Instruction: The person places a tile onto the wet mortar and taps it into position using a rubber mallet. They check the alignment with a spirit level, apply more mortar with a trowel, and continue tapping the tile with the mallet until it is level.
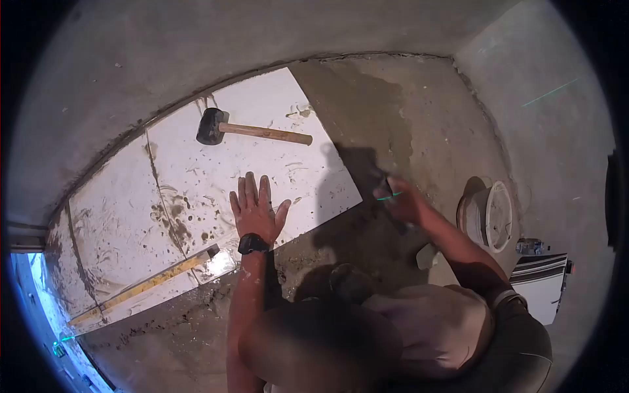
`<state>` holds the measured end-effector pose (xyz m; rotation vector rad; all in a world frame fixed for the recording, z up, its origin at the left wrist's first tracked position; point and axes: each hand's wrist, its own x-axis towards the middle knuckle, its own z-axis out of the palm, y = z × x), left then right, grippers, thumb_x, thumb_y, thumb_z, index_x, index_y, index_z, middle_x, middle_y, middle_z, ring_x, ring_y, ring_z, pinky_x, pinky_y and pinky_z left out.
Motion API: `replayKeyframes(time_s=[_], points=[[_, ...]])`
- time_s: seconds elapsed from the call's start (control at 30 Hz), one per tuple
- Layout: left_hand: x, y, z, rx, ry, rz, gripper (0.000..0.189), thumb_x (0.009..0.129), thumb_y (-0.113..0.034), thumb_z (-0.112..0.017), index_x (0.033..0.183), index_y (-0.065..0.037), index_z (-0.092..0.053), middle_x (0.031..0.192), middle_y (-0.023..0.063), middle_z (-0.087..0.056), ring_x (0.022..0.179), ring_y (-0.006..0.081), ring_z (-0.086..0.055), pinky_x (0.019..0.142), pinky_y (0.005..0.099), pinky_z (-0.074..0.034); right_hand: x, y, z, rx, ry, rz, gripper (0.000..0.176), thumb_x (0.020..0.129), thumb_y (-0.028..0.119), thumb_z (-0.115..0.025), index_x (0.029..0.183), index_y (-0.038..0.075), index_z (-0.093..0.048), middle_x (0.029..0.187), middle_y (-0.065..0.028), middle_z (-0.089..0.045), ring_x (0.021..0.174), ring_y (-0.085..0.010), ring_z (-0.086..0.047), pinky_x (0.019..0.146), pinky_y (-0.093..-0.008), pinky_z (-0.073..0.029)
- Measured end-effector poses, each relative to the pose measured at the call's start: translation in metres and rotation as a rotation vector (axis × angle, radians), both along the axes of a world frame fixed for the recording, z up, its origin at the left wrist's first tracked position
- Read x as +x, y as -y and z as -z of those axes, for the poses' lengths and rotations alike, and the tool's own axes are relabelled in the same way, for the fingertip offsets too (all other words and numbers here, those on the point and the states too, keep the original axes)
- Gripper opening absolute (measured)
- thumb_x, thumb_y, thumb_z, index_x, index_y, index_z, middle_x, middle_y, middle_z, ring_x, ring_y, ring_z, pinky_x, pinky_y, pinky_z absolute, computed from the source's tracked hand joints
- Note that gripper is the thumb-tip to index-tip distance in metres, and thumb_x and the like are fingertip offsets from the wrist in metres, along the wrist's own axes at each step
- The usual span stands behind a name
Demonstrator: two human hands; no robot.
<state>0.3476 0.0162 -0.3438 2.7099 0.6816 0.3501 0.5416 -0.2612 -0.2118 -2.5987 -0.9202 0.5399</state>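
Head view: from my remote seat, I see the left hand (257, 211) laid palm-down in the middle of the frame on a white floor tile (295, 167), its 4 fingers straight and slightly apart, thumb spread wide. Right of centre, the right hand (404, 202) has its fingers curled around a dark hand tool (400, 226); I can't make out its type. A rubber mallet (262, 132) lies on the tile in the upper middle, and a yellow straightedge (151, 283) crosses the lower left.

I'd judge that pressing well calls for a flat palm and even weight, since leaning hard near the tile's lower edge could tilt it. I'd keep the tool clear of that edge, and the mallet within reach.

As for writing, I can read 0 words: the wristwatch (253, 244) shows no legible face, and the striped box (537, 291) at lower right carries no lettering I can make out.
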Motion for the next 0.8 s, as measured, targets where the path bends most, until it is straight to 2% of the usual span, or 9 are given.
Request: replayKeyframes(time_s=[0.1,0.2,0.47,0.57,0.6,0.63,0.7,0.73,0.8], points=[[0.001,-0.001,-0.001,0.006,-0.011,-0.002,0.082,0.093,-0.061,-0.057,0.155,-0.010,-0.041,0.165,0.0205,-0.027,0.154,0.0369,-0.020,0.125,0.0578,-0.013,-0.047,0.035,-0.026,-0.066,0.051,0.081,0.039,0.098,0.033,-0.064,0.105,-0.004,-0.056,0.093,-0.0327,-0.065,0.093,-0.0482,-0.066,0.076,-0.0502,-0.050],[0.000,-0.001,0.000,-0.006,-0.045,0.002,0.083,0.094,-0.062,-0.057,0.157,-0.011,-0.038,0.166,0.0190,-0.024,0.155,0.0359,-0.018,0.125,0.0584,-0.011,-0.071,0.062,-0.059,-0.218,-0.164,0.114,0.044,0.097,0.035,-0.064,0.110,-0.006,-0.056,0.095,-0.0333,-0.065,0.096,-0.0486,-0.065,0.080,-0.0522,-0.049],[-0.010,-0.006,0.002,-0.107,0.126,0.052,0.076,0.094,-0.053,-0.064,0.149,-0.003,-0.047,0.160,0.0253,-0.034,0.151,0.0424,-0.026,0.122,0.0595,-0.018,-0.072,0.086,-0.120,-0.407,-0.214,0.095,0.046,0.092,0.039,-0.072,0.107,-0.002,-0.062,0.093,-0.0247,-0.066,0.088,-0.0423,-0.065,0.079,-0.0463,-0.051],[-0.024,-0.010,-0.025,-0.403,0.323,0.052,0.066,0.098,-0.046,-0.063,0.144,-0.001,-0.052,0.150,0.0296,-0.046,0.144,0.0429,-0.040,0.119,0.0515,-0.031,-0.064,0.080,-0.126,-0.328,-0.365,-0.080,0.050,0.087,0.042,-0.076,0.105,-0.003,-0.063,0.093,-0.0244,-0.066,0.088,-0.0412,-0.066,0.079,-0.0462,-0.051],[-0.033,-0.010,-0.044,-0.547,0.419,0.034,0.055,0.102,-0.036,-0.060,0.141,0.002,-0.055,0.139,0.0274,-0.058,0.133,0.0384,-0.054,0.112,0.0447,-0.042,-0.060,0.075,-0.115,-0.317,-0.335,-0.221,0.048,0.085,0.042,-0.077,0.104,-0.001,-0.065,0.093,-0.0226,-0.067,0.086,-0.0408,-0.066,0.077,-0.0468,-0.051],[-0.043,-0.012,-0.061,-0.538,0.412,0.015,0.055,0.102,-0.036,-0.060,0.141,0.002,-0.055,0.139,0.0274,-0.058,0.133,0.0384,-0.054,0.112,0.0447,-0.042,-0.060,0.063,-0.107,-0.314,-0.344,-0.241,0.048,0.085,0.042,-0.077,0.104,-0.001,-0.065,0.093,-0.0226,-0.067,0.086,-0.0408,-0.066,0.077,-0.0468,-0.051],[-0.067,-0.014,-0.091,-0.982,0.517,-0.100,0.048,0.105,-0.030,-0.056,0.139,0.004,-0.056,0.132,0.0220,-0.065,0.124,0.0284,-0.061,0.107,0.0388,-0.045,-0.071,0.026,-0.091,-0.448,-0.201,-0.466,0.051,0.084,0.046,-0.075,0.108,0.002,-0.066,0.093,-0.0209,-0.069,0.086,-0.0412,-0.067,0.076,-0.0491,-0.051],[-0.082,-0.017,-0.102,-1.000,0.594,-0.098,0.047,0.107,-0.029,-0.053,0.140,0.004,-0.054,0.128,0.0174,-0.067,0.120,0.0217,-0.062,0.106,0.0348,-0.045,-0.079,0.008,-0.083,-0.347,-0.131,-0.593,0.051,0.089,0.050,-0.070,0.112,0.005,-0.066,0.090,-0.0191,-0.069,0.086,-0.0425,-0.068,0.077,-0.0516,-0.051],[-0.114,-0.020,-0.126,-1.029,0.675,-0.284,0.048,0.108,-0.030,-0.050,0.142,0.003,-0.052,0.129,0.0155,-0.066,0.119,0.0215,-0.063,0.104,0.0351,-0.046,-0.088,-0.027,-0.068,-0.278,-0.252,-0.685,0.051,0.091,0.050,-0.067,0.114,0.005,-0.065,0.090,-0.0199,-0.069,0.088,-0.0425,-0.068,0.078,-0.0524,-0.051]])
